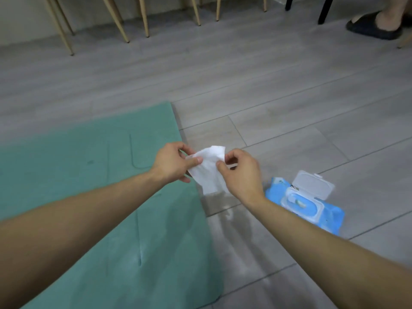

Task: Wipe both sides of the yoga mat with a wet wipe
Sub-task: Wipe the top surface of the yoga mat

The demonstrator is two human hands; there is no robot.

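Note:
A green yoga mat [84,175] lies flat on the grey floor, filling the left and lower middle of the view. A white wet wipe [208,168] hangs in the air just past the mat's right edge. My left hand [171,162] pinches its left side and my right hand [242,172] pinches its right side. The wipe's lower end droops between the two hands. A blue pack of wet wipes [330,216] lies on the floor to the right, its clear lid [313,185] flipped up.
Several light wooden chair legs [121,25] stand along the far edge of the floor. At the top right are a black furniture leg [324,12] and another person's foot in a dark slipper [374,26]. Grey plank floor [289,97] stretches beyond the mat.

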